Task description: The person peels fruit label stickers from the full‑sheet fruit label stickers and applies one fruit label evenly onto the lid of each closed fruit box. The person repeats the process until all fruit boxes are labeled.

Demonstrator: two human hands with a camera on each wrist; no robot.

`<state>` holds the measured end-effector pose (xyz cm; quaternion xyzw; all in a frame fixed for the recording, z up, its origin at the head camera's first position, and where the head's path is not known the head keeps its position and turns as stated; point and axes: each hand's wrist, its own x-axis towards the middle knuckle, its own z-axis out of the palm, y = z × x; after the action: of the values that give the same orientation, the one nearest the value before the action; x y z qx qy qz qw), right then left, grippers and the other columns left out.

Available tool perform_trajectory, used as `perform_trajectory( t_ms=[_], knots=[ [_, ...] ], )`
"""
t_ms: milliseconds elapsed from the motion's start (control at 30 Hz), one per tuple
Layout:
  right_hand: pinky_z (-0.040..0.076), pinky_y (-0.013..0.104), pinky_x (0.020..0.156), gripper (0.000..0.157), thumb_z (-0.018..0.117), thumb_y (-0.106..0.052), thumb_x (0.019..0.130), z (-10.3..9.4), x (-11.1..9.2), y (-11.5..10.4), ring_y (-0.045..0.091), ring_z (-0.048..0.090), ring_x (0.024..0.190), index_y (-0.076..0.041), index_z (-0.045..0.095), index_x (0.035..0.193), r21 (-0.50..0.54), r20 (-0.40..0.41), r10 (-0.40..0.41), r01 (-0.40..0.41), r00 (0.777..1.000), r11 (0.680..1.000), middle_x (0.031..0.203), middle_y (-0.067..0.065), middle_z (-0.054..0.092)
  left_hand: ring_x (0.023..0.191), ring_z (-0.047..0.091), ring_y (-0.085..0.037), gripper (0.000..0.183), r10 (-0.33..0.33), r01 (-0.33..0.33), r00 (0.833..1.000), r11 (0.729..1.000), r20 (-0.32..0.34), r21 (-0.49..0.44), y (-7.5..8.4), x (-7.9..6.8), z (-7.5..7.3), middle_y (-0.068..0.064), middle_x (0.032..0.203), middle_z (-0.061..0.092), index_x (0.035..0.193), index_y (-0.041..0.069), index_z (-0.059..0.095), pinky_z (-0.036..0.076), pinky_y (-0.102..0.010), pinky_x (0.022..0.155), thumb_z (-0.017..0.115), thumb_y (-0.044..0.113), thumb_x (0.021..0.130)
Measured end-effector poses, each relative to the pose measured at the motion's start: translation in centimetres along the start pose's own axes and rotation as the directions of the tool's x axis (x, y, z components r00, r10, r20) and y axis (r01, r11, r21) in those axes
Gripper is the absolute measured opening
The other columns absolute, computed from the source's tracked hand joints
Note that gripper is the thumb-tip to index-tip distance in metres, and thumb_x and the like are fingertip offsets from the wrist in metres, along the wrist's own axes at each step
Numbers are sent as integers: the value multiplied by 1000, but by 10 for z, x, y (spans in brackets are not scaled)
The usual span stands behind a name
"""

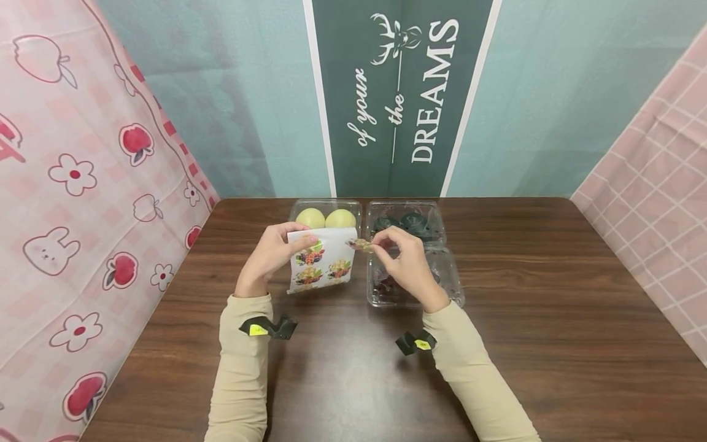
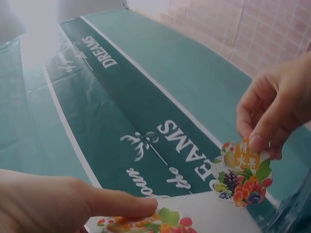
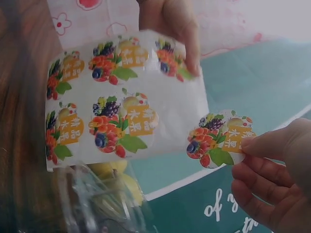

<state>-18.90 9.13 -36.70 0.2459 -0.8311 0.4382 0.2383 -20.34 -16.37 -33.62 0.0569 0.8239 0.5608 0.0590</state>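
Observation:
My left hand (image 1: 272, 250) grips a white sheet of fruit stickers (image 1: 335, 283) by its upper left edge, thumb on the printed face. The sheet is held up with several round stickers on it, and a bare patch shows in the right wrist view. Between thumb and fingertips my right hand (image 1: 407, 261) pinches one sticker (image 3: 214, 141) by its edge. That sticker, printed with mixed fruit and orange lettering, is off the sheet and just beside its right edge.
Behind the sheet stands a clear plastic box (image 1: 359, 212) with yellow-green round fruits (image 1: 340, 218). Right of it, another clear box (image 1: 439, 218) holds dark round things (image 1: 414, 222). A third clear box (image 1: 456, 285), with dark red contents, lies under my right hand on the wooden table (image 1: 525, 294).

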Motion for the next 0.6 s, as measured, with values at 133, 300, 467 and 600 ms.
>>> perform_trajectory(
  t_ms=[133,300,467,600],
  knots=[
    [55,34,68,5,70,-1,84,-8,2,4,23,66,74,-1,66,85,17,-59,6,-5,998,1000,82,14,69,73,65,-5,26,34,-29,997,996,66,-83,3,-4,-1,5,80,71,109,-4,62,54,-24,68,63,16,91],
    [56,31,70,7,69,-3,86,-17,4,7,25,66,74,2,66,88,44,-112,48,-43,993,998,82,16,69,69,64,-2,23,-15,27,998,980,59,-197,-9,4,-4,14,72,68,108,1,63,53,-22,67,61,17,92],
    [52,20,68,8,70,-1,84,-18,5,6,22,65,71,4,65,86,50,-133,76,-70,988,996,81,16,69,77,61,-3,37,-146,146,989,989,-3,-16,-33,18,-11,10,78,67,116,-5,62,50,-22,77,63,22,91],
    [52,20,68,7,70,2,83,-16,5,6,17,64,71,4,65,85,45,-133,81,-76,988,996,81,16,69,88,59,-12,40,-231,233,973,966,-29,115,-48,22,-17,-4,98,65,120,-4,60,48,-29,85,64,22,90]
  ],
)
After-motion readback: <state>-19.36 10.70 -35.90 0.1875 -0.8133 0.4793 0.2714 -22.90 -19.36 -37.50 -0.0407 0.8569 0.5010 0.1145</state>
